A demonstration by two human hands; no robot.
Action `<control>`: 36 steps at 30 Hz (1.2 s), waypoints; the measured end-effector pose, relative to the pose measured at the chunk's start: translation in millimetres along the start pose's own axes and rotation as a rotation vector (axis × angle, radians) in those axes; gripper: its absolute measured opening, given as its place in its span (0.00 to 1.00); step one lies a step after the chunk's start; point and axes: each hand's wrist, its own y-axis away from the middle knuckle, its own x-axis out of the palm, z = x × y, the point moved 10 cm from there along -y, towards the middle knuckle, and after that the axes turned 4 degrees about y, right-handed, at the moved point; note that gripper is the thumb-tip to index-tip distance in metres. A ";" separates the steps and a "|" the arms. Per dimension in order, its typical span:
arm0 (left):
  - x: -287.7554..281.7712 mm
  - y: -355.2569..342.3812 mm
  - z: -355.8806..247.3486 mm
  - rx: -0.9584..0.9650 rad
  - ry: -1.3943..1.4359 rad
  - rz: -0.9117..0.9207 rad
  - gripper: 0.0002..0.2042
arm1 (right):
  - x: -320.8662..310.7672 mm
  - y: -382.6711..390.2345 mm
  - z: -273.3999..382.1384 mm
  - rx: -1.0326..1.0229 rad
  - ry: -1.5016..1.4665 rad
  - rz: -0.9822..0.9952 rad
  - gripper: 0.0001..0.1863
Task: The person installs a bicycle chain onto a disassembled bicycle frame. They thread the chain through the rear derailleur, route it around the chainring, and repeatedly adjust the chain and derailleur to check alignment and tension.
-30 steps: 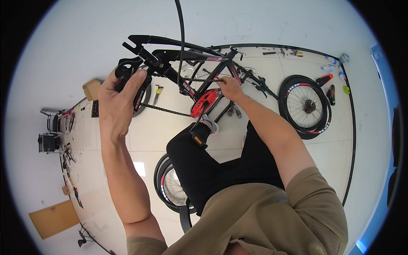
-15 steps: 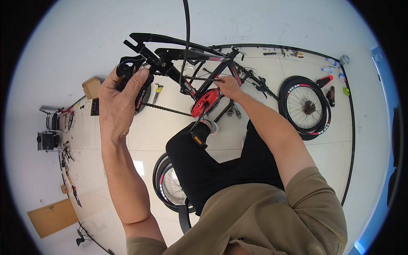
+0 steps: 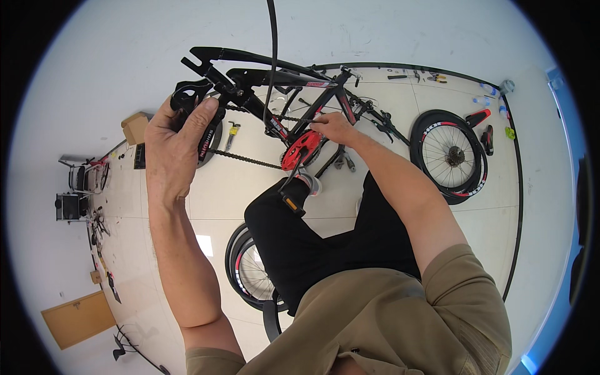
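Note:
A black bicycle frame [image 3: 325, 99] with red and white markings hangs in front of me, its rear dropout end toward the left. My left hand [image 3: 172, 147] is closed around the black rear derailleur [image 3: 190, 97] below the dropout, thumb pressed on it. From there the chain [image 3: 247, 159] runs in two spans to the red chainring guard [image 3: 300, 151]. Just above the guard, my right hand [image 3: 334, 127] pinches the upper chain span between thumb and fingers; its fingertips are partly hidden. A crank with a pedal [image 3: 291, 204] points down near my knee.
Two wheels lie on the floor, one wheel [image 3: 450, 156] at right and another wheel [image 3: 250, 269] beside my leg. A yellow-handled tool [image 3: 232, 134] and a cardboard box [image 3: 135, 129] are at left. A black cable [image 3: 274, 50] hangs from above. Pliers [image 3: 437, 79] lie along the far wall.
My right hand has shifted slightly left along the chain, toward the top of the chainring. The left hand keeps its hold on the derailleur, almost unmoved.

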 end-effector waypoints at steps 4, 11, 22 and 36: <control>2.0 -1.5 0.7 -0.001 0.003 0.011 0.12 | -2.5 -2.1 2.2 -0.044 0.010 -0.021 0.17; 1.6 -0.1 -2.9 0.010 -0.017 -0.005 0.13 | -23.2 -14.5 -8.4 -0.030 -0.115 -0.252 0.18; 1.1 0.3 -2.0 0.018 0.013 -0.014 0.12 | -14.6 -6.6 -2.8 -0.035 0.001 -0.150 0.17; 1.6 -1.8 -1.5 0.027 0.005 -0.008 0.13 | -14.9 -7.1 0.6 -0.087 -0.097 -0.150 0.18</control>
